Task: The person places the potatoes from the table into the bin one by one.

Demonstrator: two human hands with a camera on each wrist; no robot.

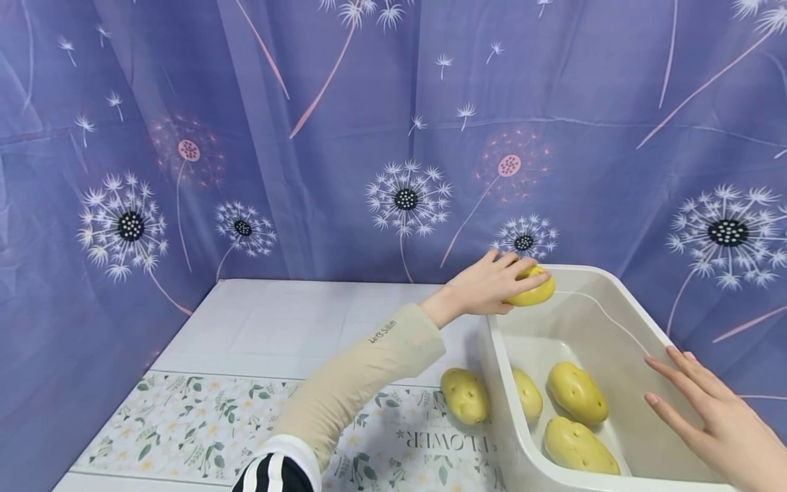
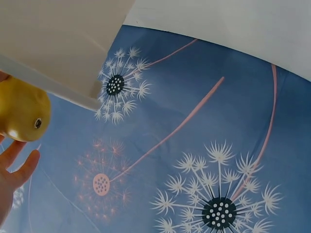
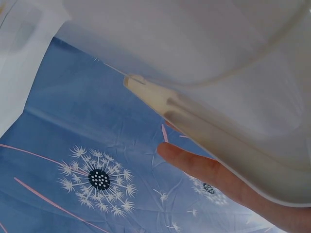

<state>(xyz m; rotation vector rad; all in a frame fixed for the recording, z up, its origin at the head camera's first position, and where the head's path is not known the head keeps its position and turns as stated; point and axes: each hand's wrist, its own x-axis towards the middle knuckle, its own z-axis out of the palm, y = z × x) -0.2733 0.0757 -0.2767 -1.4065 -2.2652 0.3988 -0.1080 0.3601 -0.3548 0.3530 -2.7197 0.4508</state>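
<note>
Holding a smooth yellow potato [image 1: 531, 288] over the far-left corner of the cream plastic tub [image 1: 615, 301], the left hand [image 1: 486, 287] has its fingers curled over the top and its thumb underneath, so the grip is closed round the potato. The left wrist view shows the same potato [image 2: 22, 112] just past the tub's rim [image 2: 53, 80], with the fingertips [image 2: 24, 167] below it.

The right hand [image 1: 713, 410] rests along the tub's near-right wall, fingers straight and spread, holding nothing; in the right wrist view one finger [image 3: 204, 167] lies against the outside of the tub wall [image 3: 228, 141].

Three more yellow potatoes [image 1: 574, 417] lie on the tub floor, towards its near end, and one further potato [image 1: 465, 395] sits on the flower-printed cloth of the counter [image 1: 203, 410], just beside the tub's left wall. A purple dandelion-print curtain [image 1: 406, 137] hangs behind.

To do this step well, I judge that the left hand should bring the potato fully inside the rim and lower it towards the bare far part of the floor before loosening its fingers, rather than releasing from height, since a dropped potato could bounce or knock the others. The right hand's flat press on the wall should keep the light tub from sliding on the cloth.
</note>
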